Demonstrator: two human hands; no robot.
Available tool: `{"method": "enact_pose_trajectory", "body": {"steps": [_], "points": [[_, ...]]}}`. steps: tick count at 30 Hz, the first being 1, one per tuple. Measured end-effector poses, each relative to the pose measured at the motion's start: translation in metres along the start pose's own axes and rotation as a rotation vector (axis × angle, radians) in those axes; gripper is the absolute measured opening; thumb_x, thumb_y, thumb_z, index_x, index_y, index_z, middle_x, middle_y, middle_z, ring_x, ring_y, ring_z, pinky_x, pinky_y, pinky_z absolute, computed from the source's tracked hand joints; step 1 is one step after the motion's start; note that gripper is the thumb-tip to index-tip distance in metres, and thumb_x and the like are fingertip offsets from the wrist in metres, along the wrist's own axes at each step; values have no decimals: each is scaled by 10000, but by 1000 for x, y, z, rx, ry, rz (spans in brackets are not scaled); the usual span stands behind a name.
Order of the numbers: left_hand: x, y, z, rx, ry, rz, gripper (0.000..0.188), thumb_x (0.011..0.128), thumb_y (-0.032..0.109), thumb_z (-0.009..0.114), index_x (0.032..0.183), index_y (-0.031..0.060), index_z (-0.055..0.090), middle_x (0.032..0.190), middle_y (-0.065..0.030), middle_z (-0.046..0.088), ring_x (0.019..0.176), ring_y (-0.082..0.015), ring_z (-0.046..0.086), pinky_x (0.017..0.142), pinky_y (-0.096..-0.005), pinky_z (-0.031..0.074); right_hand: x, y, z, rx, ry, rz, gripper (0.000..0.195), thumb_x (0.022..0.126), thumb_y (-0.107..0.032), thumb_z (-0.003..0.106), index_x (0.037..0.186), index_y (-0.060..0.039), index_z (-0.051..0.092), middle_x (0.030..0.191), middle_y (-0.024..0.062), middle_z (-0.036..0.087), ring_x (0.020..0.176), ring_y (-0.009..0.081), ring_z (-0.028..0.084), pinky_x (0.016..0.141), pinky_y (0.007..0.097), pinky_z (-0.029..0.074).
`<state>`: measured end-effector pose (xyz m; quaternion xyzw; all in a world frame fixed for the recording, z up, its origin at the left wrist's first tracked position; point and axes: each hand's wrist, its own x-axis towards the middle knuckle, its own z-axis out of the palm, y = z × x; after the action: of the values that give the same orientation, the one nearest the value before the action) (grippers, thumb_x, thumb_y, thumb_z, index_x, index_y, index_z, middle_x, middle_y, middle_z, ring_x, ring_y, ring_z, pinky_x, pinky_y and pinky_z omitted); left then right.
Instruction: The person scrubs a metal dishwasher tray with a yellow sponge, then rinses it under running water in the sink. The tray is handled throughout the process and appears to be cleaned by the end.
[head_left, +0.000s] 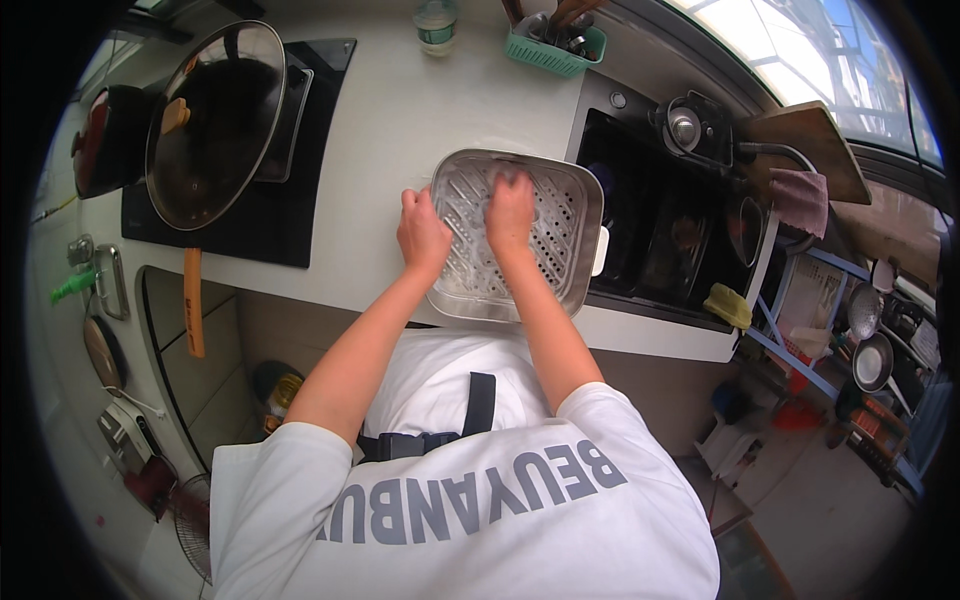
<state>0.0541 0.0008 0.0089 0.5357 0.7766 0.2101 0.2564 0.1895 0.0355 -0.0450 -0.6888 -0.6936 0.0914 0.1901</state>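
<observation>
A square metal steamer pan (589, 292) with rounded corners stands on the white counter near its front edge. Inside lies a perforated metal tray (551, 255) with rows of round holes and slanted ridges, looking wet or whitish. My left hand (424, 236) grips the pan's left rim with curled fingers. My right hand (511, 210) reaches inside over the tray, its fingertips down near the far part; whether they hold anything is hidden. A pale handle (601, 251) sticks out at the pan's right side.
Left on the black cooktop (281, 247) is a wok with a glass lid (225, 150), its wooden handle (193, 300) jutting over the edge. A black sink (645, 225) lies right, with a yellow cloth (727, 306). Behind stand a plastic bottle (436, 30) and green utensil basket (551, 56).
</observation>
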Motion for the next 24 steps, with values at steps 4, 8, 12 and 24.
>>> {"method": "enact_pose_trajectory", "body": {"steps": [4,8,12,24], "points": [[1,1,-1,10,1,15,397,803,-50,523,1197,-8,536,1074,-172,503,923,-387,587,772,-450,495,8,-31,9,-59,-18,-232,202,764,-74,560,942,-20,639,1048,154,579,992,314,557,830,400,459],[1,-4,2,6,24,-2,440,775,-53,529,1200,58,563,1047,-150,497,927,-371,592,765,-460,499,8,-9,-8,-196,-21,-253,185,769,-99,567,926,-32,638,1041,127,583,986,282,558,830,370,447],[-2,1,-1,-5,6,-21,454,774,-58,528,1208,72,562,1053,-137,491,921,-358,593,768,-445,503,3,40,-31,-440,29,-82,169,786,-111,562,913,-29,638,1024,113,580,960,265,563,818,370,453],[-3,-1,1,-8,18,-19,472,775,-67,524,1227,64,551,1060,-126,485,941,-340,585,777,-435,501,-30,45,-70,-768,-628,86,162,830,-158,595,835,-148,757,905,54,697,904,236,637,732,364,454]]}}
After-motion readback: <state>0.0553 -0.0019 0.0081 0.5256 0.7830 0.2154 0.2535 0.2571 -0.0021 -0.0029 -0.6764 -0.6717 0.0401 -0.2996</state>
